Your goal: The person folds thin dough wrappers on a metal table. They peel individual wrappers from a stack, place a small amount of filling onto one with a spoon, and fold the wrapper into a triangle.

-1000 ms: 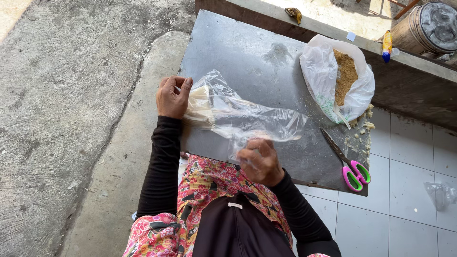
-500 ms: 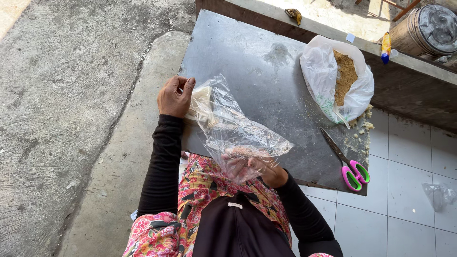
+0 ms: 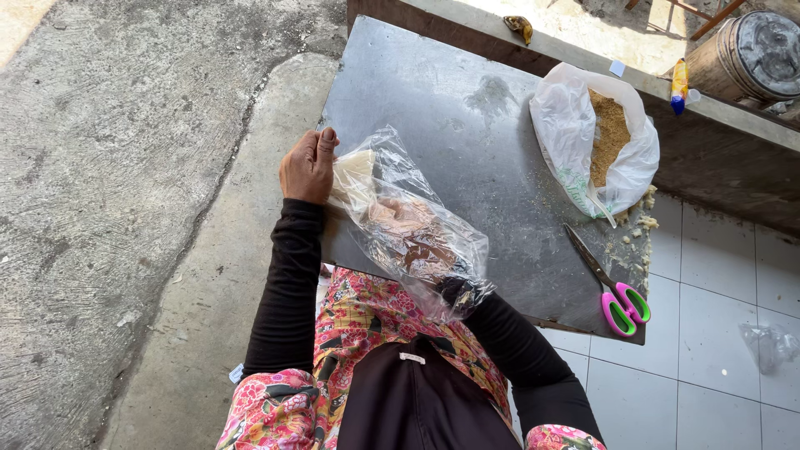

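The left hand (image 3: 307, 167) sits at the near left edge of the grey metal surface (image 3: 433, 92), its fingers closed on the end of a clear plastic bag (image 3: 412, 225) and the pale, cream-coloured block (image 3: 352, 177) at that end. It has barely shifted over the last second.

The change is on the other side. A second ago the right hand (image 3: 408, 227) lay outside the bag near the surface's front edge, with the plastic stretched flat across the metal. Now that hand is pushed inside the bag up past the wrist, its fingers seen only dimly through the film, so I cannot tell whether they are spread or curled. The bag has bunched up around the forearm and no longer lies flat, which suggests the hand is reaching in toward the block.

The bag looks thin, crinkled and glossy, with its open mouth gathered at the black sleeve.

Further right, a white plastic bag (image 3: 567, 125) of brown crumbly material lies open, with scattered crumbs (image 3: 637, 229) and pink-handled scissors (image 3: 612, 292) beside it.
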